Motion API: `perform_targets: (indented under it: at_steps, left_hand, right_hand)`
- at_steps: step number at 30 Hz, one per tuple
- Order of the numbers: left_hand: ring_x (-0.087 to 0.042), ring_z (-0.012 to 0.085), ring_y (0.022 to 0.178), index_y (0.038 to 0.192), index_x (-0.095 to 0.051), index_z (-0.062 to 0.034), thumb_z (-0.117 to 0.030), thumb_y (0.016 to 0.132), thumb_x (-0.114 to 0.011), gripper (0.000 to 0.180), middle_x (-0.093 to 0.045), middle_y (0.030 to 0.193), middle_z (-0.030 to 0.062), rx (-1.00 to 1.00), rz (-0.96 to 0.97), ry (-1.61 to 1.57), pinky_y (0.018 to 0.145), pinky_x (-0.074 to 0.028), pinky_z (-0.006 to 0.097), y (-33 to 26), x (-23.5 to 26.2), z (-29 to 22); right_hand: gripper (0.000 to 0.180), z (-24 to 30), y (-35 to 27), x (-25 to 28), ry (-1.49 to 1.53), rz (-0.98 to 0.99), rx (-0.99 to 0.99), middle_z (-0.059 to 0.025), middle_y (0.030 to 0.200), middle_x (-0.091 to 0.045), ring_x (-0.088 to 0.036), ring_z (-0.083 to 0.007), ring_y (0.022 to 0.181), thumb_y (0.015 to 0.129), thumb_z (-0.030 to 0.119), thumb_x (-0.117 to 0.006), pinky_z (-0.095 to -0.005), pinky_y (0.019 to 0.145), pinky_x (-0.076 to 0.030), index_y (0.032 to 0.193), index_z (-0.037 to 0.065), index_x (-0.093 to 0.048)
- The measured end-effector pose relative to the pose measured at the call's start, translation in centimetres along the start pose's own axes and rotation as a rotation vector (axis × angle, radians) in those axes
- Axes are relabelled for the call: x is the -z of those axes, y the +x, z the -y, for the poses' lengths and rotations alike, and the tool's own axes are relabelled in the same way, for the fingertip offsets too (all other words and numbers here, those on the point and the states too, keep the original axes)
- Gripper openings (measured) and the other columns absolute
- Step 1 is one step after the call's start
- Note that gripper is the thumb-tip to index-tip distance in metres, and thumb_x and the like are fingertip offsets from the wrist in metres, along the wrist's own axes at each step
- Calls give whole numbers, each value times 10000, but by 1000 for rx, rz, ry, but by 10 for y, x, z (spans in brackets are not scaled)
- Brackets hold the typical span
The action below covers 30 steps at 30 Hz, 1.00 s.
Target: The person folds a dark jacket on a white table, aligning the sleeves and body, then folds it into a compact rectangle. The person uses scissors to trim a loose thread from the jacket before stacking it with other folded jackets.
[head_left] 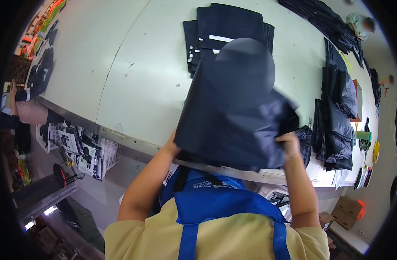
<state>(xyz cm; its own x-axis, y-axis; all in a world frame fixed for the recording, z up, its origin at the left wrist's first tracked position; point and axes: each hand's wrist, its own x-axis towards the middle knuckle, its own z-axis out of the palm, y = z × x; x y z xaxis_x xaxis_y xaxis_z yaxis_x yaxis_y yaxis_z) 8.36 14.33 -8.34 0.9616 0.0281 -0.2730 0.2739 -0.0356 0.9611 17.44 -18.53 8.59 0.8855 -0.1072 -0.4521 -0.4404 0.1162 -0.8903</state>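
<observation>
A large black piece of cloth or plastic (224,134), its kind unclear, spreads between my two hands over the table's near edge. My left hand (172,144) is closed on its lower left edge, with the fingers partly hidden behind it. At its right side my right hand (288,142) pinches the crumpled, shiny edge, which is smeared by motion. Beyond it lies a stack of folded dark garments (231,19) with white strips, overlapped by the piece's top. A blurred round patch covers the piece's upper part.
Several dark folded bundles (335,130) lie along the table's right side, beside a green cylinder (364,135). Dark clothing (311,17) is piled at the far right, near another person (358,26). At left, someone's arm (13,93) reaches the table (133,99). White baskets (112,154) stand below its edge.
</observation>
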Motion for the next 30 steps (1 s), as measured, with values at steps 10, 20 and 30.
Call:
perform_targets:
  at_steps: [10,20,30]
  left_hand:
    - [-410,270,1282,1488,-194,-71,-71,841,-645,789,-387,1405,173,-37,-90,-246,1061,-359,358,-29,4,-92]
    - [-320,486,1310,1499,-176,-91,-435,799,-719,951,-257,1444,341,-206,-186,681,1079,-292,506,-21,-21,-58]
    - [-278,399,1351,1478,-226,-68,-485,768,-739,970,-281,1470,236,-350,-281,551,1110,-247,477,-27,-22,-25]
  right_hand:
    - [614,-56,-16,-20,75,260,-76,-55,972,-581,-563,-156,879,698,-100,-422,-244,808,-463,1308,-27,-438]
    - [471,-79,-9,-3,-205,15,-118,-105,1034,-622,-590,-163,919,916,368,-615,-318,807,-492,1159,-31,-548]
    - [425,-78,-32,-9,-10,-8,-354,-158,1117,-619,-618,-207,980,897,139,-626,-343,876,-508,1234,-73,-476]
